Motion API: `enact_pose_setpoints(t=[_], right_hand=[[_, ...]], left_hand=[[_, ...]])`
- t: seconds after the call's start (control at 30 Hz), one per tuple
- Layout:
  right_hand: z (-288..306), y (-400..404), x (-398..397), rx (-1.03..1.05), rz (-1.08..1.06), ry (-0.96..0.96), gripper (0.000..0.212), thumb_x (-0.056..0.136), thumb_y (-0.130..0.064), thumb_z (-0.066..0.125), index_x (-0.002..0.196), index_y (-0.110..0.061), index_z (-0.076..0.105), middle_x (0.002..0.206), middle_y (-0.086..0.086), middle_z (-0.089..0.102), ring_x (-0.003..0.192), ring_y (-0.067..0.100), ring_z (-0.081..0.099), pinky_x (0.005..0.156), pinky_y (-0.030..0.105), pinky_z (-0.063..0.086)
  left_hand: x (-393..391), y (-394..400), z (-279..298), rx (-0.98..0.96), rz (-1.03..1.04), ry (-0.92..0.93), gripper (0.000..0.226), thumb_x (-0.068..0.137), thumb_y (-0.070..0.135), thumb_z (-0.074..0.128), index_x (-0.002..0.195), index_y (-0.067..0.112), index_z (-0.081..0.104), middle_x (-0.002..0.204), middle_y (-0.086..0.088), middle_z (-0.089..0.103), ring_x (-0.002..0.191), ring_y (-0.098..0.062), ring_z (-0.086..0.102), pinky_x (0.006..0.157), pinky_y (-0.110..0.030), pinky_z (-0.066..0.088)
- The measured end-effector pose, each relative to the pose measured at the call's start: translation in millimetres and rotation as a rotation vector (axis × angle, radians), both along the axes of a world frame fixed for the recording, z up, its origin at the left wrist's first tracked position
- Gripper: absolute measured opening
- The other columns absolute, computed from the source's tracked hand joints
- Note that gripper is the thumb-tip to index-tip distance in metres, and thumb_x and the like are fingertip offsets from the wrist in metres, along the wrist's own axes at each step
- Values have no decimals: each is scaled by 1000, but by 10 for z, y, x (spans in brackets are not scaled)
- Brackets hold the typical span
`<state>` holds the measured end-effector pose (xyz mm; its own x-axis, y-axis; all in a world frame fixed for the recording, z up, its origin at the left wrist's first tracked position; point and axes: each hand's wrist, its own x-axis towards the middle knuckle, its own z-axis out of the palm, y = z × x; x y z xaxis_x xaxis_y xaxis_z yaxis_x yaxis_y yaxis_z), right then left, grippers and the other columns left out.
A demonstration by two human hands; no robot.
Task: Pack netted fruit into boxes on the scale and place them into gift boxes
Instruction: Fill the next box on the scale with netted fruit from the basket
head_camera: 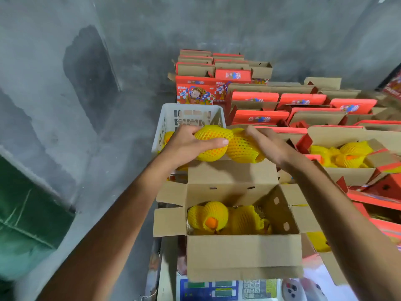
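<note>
- While both arms reach forward over the carton point(243, 255), each hand carries one netted fruit — left hand point(186, 146) wraps its fingers and thumb round a fruit point(209, 146); right hand point(268, 144) curls over the top of a second fruit point(243, 149).
- Both fruits are in the air, touching each other, just above the carton's far flap and beside the white basket point(167, 118). Judgement: they were lifted from the basket, which sits within easy reach at the far left, and two are taken at once to save trips.
- Carton stands on the scale point(217, 290), all four flaps folded outward. Likely reason: an open mouth lets fruit drop straight in, and the weight can be read as it fills.
- Inside the carton lie several netted fruits point(208, 216), one showing orange skin through the net's open end. Room is left above them, so filling looks partway done.
- Foam nets cover each fruit — presumably padding, which is why a firm whole-hand grip is safe.
- Red gift boxes point(256, 97) stand open in rows to the right; one nearer box point(338, 174) already holds fruit.
- One loose fruit point(318, 241) lies right of the carton; why it is set there, I cannot tell.
</note>
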<state>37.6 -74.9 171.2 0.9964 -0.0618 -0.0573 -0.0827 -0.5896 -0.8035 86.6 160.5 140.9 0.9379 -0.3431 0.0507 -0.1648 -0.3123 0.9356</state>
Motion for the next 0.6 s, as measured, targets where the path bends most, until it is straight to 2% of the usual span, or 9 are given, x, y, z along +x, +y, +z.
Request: enact_pose_setpoints(t=[0.07,0.17,0.23,0.3,0.37,0.4,0.5,0.57,0.6], right_hand=[[-49,-75,-301,52,9,8,35,102,-43,47,97,-19,72,90,-4,73,69,-2,64,57,17,52],[-206,-221,-666,137,18,45,30,102,-43,50,98,-24,73,79,-15,73,69,-8,65,56,10,48],[-334,-325,-841,149,13,58,27,102,-43,52,105,-26,72,95,-12,73,84,-2,66,62,16,49],[-435,-401,-977,125,-23,86,25,99,-43,56,110,-25,70,106,-1,72,86,1,63,58,16,48],[-517,-454,-1072,8,-36,102,31,95,-47,62,117,-25,68,107,0,70,82,-1,60,57,10,42],[-553,-467,-1109,-75,-28,103,38,92,-50,64,122,-25,66,107,1,68,83,4,61,59,10,39],[-642,-438,-1169,-482,21,60,61,83,-60,69,130,-21,60,119,12,68,108,32,64,75,31,43],[-691,-382,-1167,-712,35,29,70,80,-65,67,131,-19,58,126,15,66,115,38,62,82,40,46],[-715,-350,-1149,-752,24,29,71,80,-67,66,131,-18,57,126,16,64,116,38,61,85,42,48]], left_hand=[[-273,-116,-9,-32,-7,21,43,66,59,89,99,33,80,95,12,79,91,-5,75,80,-26,62],[-652,-318,-98,-63,7,131,50,65,59,90,103,29,78,99,12,79,93,-5,75,78,-22,59],[-855,-439,-226,-62,29,170,54,64,61,91,106,29,78,99,12,79,93,-5,75,79,-23,58],[-1051,-530,-363,-32,115,193,66,57,67,90,110,30,77,103,14,78,99,-7,74,90,-34,59],[-1212,-620,-506,98,250,143,83,50,76,87,119,30,73,114,11,75,111,-14,69,99,-43,56],[-1278,-663,-563,224,320,92,92,49,78,83,125,29,68,124,6,71,119,-19,64,103,-46,52],[-1424,-725,-654,519,410,-16,100,53,75,78,135,23,54,137,-9,54,132,-34,48,108,-53,43],[-1462,-688,-668,567,397,-66,98,57,75,77,134,20,53,134,-8,57,127,-33,52,103,-51,47],[-1474,-654,-665,573,392,-78,97,57,76,76,133,20,54,131,-7,61,123,-32,56,98,-50,51]])
